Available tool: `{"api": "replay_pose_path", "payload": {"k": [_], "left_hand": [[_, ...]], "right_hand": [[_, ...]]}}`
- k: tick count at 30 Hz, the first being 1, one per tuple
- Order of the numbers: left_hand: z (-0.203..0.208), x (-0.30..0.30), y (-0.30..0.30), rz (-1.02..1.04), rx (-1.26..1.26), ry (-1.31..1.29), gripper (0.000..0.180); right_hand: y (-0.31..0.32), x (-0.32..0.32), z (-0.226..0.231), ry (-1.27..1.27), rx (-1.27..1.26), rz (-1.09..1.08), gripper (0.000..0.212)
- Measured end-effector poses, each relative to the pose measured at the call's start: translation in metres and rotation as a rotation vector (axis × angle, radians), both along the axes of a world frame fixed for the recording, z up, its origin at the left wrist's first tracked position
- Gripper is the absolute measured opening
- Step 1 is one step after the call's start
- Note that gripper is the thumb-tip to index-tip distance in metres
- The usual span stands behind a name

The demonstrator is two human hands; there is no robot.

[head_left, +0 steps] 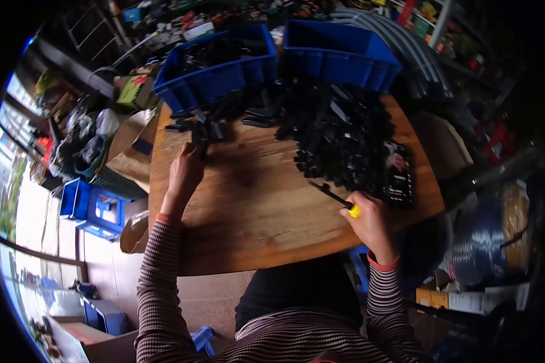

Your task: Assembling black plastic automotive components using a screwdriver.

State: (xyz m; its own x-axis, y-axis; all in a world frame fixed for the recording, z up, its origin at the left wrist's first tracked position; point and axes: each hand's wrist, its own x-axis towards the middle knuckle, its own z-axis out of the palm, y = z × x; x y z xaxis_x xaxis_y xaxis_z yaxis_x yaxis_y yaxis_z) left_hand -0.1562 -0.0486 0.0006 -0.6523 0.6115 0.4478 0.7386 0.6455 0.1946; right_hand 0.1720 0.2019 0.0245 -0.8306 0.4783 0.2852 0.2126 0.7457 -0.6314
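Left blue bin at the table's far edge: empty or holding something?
Holding something: dark pieces show inside the left blue bin, behind its near wall.

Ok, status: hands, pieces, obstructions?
Right hand holding yellow-handled tool. Left hand at black pieces, grip unclear. Black pile and phone crowd table's right side.

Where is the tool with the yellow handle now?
In the head view, right of centre, the yellow-handled tool is in the right hand over the wooden table, on the near side of the black pile and left of the phone.
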Motion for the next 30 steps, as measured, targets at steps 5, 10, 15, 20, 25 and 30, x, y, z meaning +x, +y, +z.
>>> {"api": "replay_pose_path", "payload": {"k": [5,10,15,20,25,30], "left_hand": [[0.011,0.045,0.019,-0.151,0.086,-0.058,0.012],[0.018,0.122,0.058,-0.509,0.126,-0.086,0.016],[-0.001,0.165,0.063,-0.49,-0.079,-0.223,0.02],[0.01,0.161,0.059,-0.63,0.003,-0.178,0.029],[0.004,0.153,0.051,-0.88,0.034,0.077,0.036],[-0.005,0.154,0.051,-0.94,-0.03,0.138,0.037]], "right_hand": [[-0.008,0.014,0.007,0.079,-0.051,0.022,0.019],[-0.017,0.009,0.015,0.139,0.0,0.049,0.017],[-0.023,-0.008,0.009,0.12,0.003,0.097,0.016],[-0.023,-0.029,0.006,0.21,0.02,0.129,0.016],[-0.028,-0.052,0.007,0.243,0.02,0.173,0.015],[-0.034,-0.076,0.0,0.164,0.056,0.253,0.015]]}}
